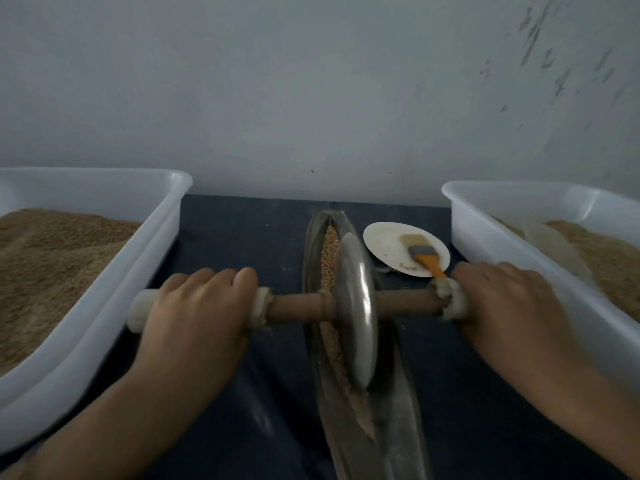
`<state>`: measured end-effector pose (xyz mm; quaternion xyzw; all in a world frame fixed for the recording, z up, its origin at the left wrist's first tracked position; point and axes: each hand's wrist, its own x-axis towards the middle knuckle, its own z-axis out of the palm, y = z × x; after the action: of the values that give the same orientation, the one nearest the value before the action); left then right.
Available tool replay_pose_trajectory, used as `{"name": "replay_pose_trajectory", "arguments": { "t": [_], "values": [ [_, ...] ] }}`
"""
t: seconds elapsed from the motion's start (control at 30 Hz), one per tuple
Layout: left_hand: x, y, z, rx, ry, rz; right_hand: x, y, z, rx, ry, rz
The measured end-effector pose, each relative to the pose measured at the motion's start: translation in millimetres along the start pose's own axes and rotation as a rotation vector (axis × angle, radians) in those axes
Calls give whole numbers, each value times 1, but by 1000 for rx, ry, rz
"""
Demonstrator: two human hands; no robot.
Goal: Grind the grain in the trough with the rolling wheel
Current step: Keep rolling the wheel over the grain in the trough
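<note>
Head view. We see the trough point(398, 403), a narrow boat-shaped metal vessel, lying on the dark bench point(242, 237) with its long axis running from the near edge away toward the wall point(311, 81), its far tip pointed at the wall. Grain point(329, 251) fills the channel ahead of the rolling wheel point(356, 310); paler, finer material lies in the channel nearer to us. The wheel stands on edge in the trough, about midway along it. Its wooden axle point(298, 306) crosses the trough at right angles, left to right. We note the left hand point(197, 313) curled over the pale wrapped grip at the axle's left end, and the right hand point(509, 306) wrapped round the right end. A white bin point(138, 271) of brown meal flanks the left side, a second bin point(485, 237) the right. Beside the trough's far end, a small plate point(384, 244) carries a brush point(424, 254) with an orange handle.
</note>
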<state>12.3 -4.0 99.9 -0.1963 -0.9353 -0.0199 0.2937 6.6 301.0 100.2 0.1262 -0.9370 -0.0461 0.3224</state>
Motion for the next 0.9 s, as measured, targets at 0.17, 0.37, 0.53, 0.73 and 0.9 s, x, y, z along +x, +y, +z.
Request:
{"name": "replay_pose_trajectory", "arguments": {
  "t": [0.17,0.37,0.53,0.73,0.9],
  "values": [
    [45,-14,31,203,-64,-178,51,-1,39,-16,-71,150],
    [64,-18,44,212,-76,-245,67,1,50,-85,-92,210],
    [40,-16,27,114,-130,-166,32,-2,16,-54,-146,103],
    [-2,-4,-18,43,-170,12,-8,2,-29,23,-262,48],
    [5,-5,-15,23,-137,7,-5,-2,-26,29,-292,41]
  ]
}}
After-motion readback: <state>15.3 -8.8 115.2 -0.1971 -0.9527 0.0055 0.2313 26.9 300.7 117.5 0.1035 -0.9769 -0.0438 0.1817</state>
